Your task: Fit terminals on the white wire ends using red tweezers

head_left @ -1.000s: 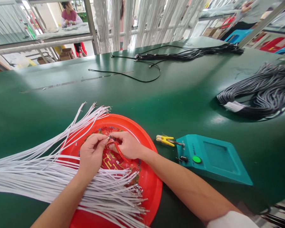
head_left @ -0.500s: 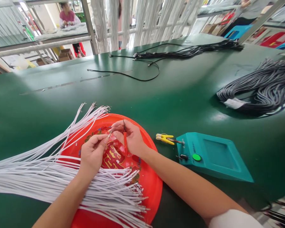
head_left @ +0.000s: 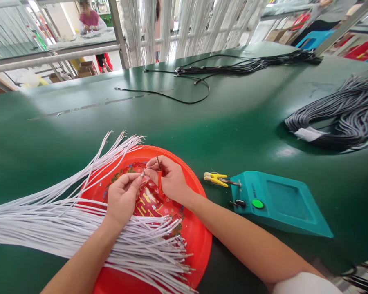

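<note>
My left hand (head_left: 122, 197) pinches the tip of a thin white wire (head_left: 142, 174) above a round red tray (head_left: 199, 241). My right hand (head_left: 169, 179) is closed on a small red-handled cutter (head_left: 160, 179), its blades pointing up beside the wire tip. A large fan of white wires (head_left: 49, 220) lies across the tray and the green table, passing under my left forearm.
A teal tester box (head_left: 282, 206) with a green button and a yellow clip (head_left: 215, 178) sits right of the tray. A grey wire coil (head_left: 340, 118) lies at the right, black cables (head_left: 242, 65) at the back. White cords hang behind; a person sits far left.
My right hand turned the cutter from pointing left at the wire tip to pointing upward. Both hands shifted slightly up and right over the tray.
</note>
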Motion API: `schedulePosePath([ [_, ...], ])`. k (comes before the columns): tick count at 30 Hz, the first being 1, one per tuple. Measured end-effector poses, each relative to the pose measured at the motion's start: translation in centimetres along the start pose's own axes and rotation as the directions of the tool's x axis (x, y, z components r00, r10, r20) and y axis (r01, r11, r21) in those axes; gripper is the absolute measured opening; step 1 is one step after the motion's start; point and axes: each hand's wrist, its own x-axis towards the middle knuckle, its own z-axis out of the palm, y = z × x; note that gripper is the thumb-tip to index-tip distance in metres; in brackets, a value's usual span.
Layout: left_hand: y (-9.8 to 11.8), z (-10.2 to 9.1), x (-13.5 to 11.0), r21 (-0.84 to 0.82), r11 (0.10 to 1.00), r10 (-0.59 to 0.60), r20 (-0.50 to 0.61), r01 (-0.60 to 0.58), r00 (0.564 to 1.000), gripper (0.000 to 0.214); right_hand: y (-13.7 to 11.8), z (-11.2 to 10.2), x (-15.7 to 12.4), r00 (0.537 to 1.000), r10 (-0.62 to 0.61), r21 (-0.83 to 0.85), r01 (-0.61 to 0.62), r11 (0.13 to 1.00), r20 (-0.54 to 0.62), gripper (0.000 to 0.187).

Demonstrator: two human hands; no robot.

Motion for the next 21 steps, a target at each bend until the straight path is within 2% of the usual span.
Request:
schedulePosePath([
  [2, 0.0, 0.0, 0.0, -0.012, 1.000, 0.012, -0.013, -0.012, 1.000, 0.025, -0.1, 0.0, 0.1, 0.999, 0.021, 0.018, -0.021, 1.000, -0.035, 0.013],
  [5, 0.1, 0.0, 0.0, -0.012, 1.000, 0.011, -0.012, -0.011, 1.000, 0.026, -0.6, -0.1, 0.1, 0.998, 0.034, 0.132, -0.028, 0.991, -0.046, 0.016],
  [10, 0.4, 0.3, 0.0, -0.073, 0.996, -0.047, 0.011, 0.047, 0.999, 0.027, -1.2, 0.1, -0.2, 0.991, 0.081, 0.262, -0.106, 0.959, 0.103, 0.028],
  [13, 0.3, 0.3, 0.0, -0.169, 0.984, -0.065, 0.007, 0.065, 0.998, 0.027, -0.9, 0.2, -0.3, 0.986, 0.059, 0.229, -0.094, 0.969, 0.154, 0.027],
  [17, -0.2, 0.2, 0.1, -0.207, 0.978, -0.019, -0.004, 0.018, 1.000, 0.025, -0.5, 0.1, -0.1, 0.986, 0.024, 0.181, -0.055, 0.982, 0.167, 0.020],
  [19, -0.3, 0.2, 0.2, -0.212, 0.977, 0.014, -0.006, -0.015, 1.000, 0.023, -0.4, 0.0, -0.1, 0.989, 0.005, 0.087, -0.017, 0.996, 0.145, 0.017],
  [21, -0.5, 0.2, 0.2, -0.203, 0.978, 0.035, -0.010, -0.036, 0.999, 0.021, -0.4, -0.2, -0.3, 0.995, -0.048, -0.092, 0.056, 0.994, 0.089, 0.014],
])
